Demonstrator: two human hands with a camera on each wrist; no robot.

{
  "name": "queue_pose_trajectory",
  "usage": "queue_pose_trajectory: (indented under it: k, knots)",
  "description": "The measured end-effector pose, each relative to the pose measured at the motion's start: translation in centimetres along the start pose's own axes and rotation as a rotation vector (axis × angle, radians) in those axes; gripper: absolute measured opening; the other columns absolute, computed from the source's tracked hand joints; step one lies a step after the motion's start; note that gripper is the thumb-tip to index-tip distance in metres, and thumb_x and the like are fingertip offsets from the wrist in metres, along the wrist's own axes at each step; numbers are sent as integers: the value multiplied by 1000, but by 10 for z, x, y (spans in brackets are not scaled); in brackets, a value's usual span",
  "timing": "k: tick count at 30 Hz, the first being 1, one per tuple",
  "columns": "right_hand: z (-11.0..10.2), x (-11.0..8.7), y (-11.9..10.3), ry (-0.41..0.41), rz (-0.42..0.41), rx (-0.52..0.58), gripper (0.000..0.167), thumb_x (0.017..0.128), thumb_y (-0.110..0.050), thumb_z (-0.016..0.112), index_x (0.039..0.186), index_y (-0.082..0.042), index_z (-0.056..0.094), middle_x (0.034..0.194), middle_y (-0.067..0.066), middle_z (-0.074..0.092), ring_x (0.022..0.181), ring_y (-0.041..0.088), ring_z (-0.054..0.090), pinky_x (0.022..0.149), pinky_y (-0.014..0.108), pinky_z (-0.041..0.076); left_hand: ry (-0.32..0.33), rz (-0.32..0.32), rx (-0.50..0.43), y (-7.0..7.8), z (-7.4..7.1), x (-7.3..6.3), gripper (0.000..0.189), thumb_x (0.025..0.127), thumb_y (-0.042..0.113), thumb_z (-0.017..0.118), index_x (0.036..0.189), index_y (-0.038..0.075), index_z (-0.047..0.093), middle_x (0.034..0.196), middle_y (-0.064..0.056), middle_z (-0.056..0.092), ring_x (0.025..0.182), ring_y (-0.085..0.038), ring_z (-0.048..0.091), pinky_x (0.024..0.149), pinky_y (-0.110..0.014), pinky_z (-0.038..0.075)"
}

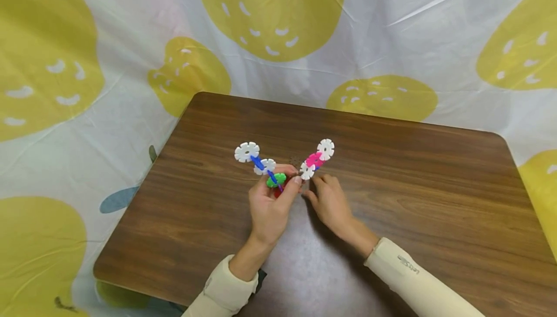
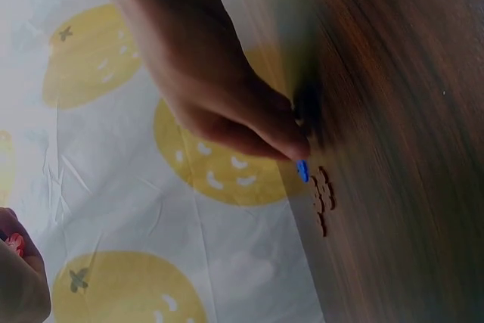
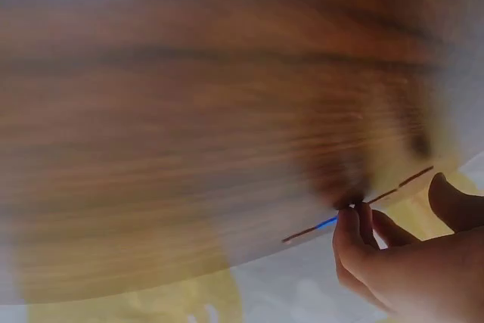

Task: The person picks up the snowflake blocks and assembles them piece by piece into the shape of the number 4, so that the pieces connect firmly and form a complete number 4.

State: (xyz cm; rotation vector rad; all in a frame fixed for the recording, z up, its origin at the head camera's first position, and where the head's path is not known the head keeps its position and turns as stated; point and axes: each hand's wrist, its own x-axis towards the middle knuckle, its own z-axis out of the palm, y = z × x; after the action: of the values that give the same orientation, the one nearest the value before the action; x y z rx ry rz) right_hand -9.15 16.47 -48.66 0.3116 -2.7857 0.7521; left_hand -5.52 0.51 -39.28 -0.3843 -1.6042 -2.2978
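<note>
Two hands meet over the table [image 1: 435,201]: left grip [image 1: 273,201] pinches one disc chain [image 1: 261,165], right grip [image 1: 330,201] pinches another [image 1: 316,159].

Left hand [image 1: 271,206] hides most of red disc [image 1: 277,192].

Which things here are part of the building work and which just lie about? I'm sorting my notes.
In use:
left hand holding a chain of white, blue and green discs
right hand at a chain of white and pink discs

Lying about:
wooden table
cloth with yellow fruit prints
</note>
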Motion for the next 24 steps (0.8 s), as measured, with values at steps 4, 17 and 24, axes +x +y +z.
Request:
queue_pose_trajectory:
  k: [4, 17, 24]
  knots:
    - [9, 9, -6, 17, -29, -16, 25, 91, -20, 79, 108, -2, 73, 107, 19, 69, 102, 41, 62, 92, 52, 52, 1, 0, -8, 0, 0, 0, 14, 89, -10, 66, 102, -16, 63, 101, -1, 69, 84, -7, 70, 72, -18, 60]
    - [22, 23, -15, 36, 4, -89, 19, 88, -13, 75, 101, -1, 73, 106, 20, 71, 105, 43, 62, 91, 56, 52, 12, 14, 12, -2, 0, 1, 14, 89, -10, 67, 101, -15, 64, 100, -16, 68, 81, -7, 65, 70, -16, 57]
    - [24, 28, -19, 39, -49, -38, 16, 87, -14, 68, 99, -3, 72, 93, 18, 72, 96, 45, 66, 75, 61, 55, 17, 2, -2, -4, 0, 0, 14, 89, -11, 67, 102, -16, 63, 100, -6, 69, 81, -7, 66, 71, -17, 59]
